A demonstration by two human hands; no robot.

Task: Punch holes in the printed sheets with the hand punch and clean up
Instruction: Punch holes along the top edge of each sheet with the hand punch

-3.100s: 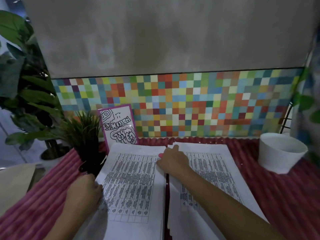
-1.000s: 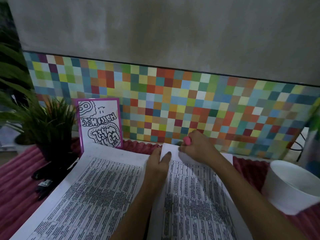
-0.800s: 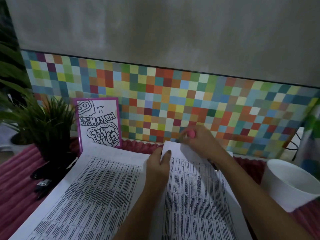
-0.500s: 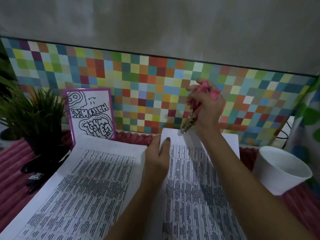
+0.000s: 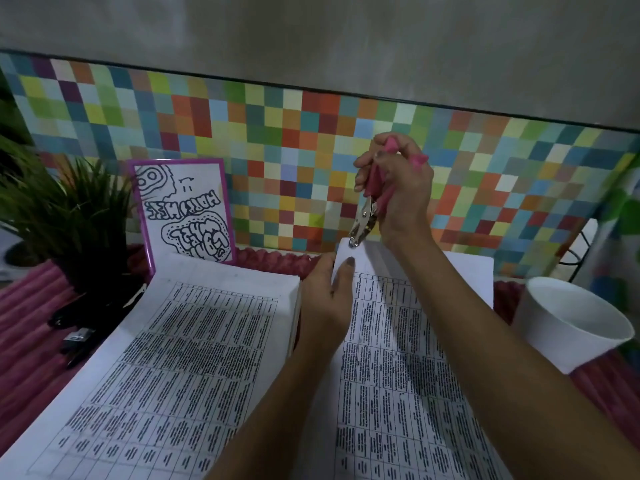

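Observation:
My right hand (image 5: 403, 188) grips a pink-handled hand punch (image 5: 370, 202), held upright with its metal jaw on the far left corner of a printed sheet (image 5: 391, 358). My left hand (image 5: 327, 299) pinches that raised corner just below the jaw. The sheet is the top one of the right stack. A thicker stack of printed sheets (image 5: 180, 368) lies to the left on the pink ribbed mat (image 5: 20, 368).
A white paper cup (image 5: 571, 323) stands at the right. A framed doodle card (image 5: 183, 213) leans on the coloured tile wall behind the left stack. A potted plant (image 5: 69, 216) and dark cables (image 5: 76, 337) sit at the far left.
My right hand picked the punch up from behind the sheets, raised it and brought its jaw down onto the corner. My left hand moved over to the right stack and lifted that corner.

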